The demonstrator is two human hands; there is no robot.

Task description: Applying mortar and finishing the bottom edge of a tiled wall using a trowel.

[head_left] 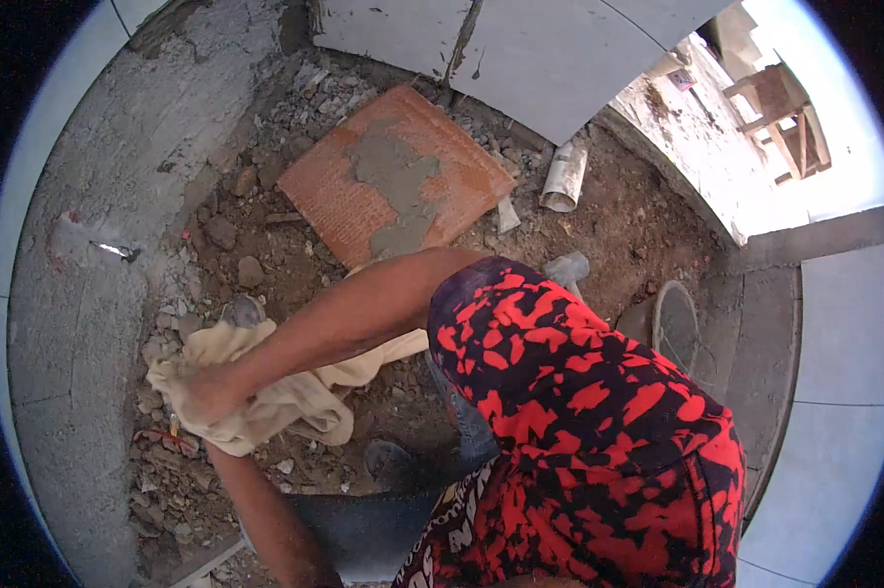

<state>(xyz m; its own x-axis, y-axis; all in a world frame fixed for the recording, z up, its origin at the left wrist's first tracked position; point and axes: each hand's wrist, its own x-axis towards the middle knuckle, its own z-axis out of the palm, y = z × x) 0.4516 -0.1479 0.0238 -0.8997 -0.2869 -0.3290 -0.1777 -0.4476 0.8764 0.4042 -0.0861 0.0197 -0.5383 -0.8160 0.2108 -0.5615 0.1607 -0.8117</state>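
A cream-coloured cloth (300,397) is bunched up at the left, above the rubble. My right arm crosses from the patterned red-and-black sleeve, and my right hand (212,394), slightly blurred, is closed on the cloth. From below, my left forearm (265,519) runs up into the same cloth. It covers my left hand, so those fingers are hidden. Beyond the cloth lies an orange ridged tile (314,186) with a patch of wet grey mortar (393,171) across its middle.
Rough cement wall (99,294) borders the left side. Large pale tiles (559,59) stand at the back. A short white pipe piece (565,176) lies on the dirt floor (628,211), with a round container (675,323) at right. A wooden stand (785,122) shows outside.
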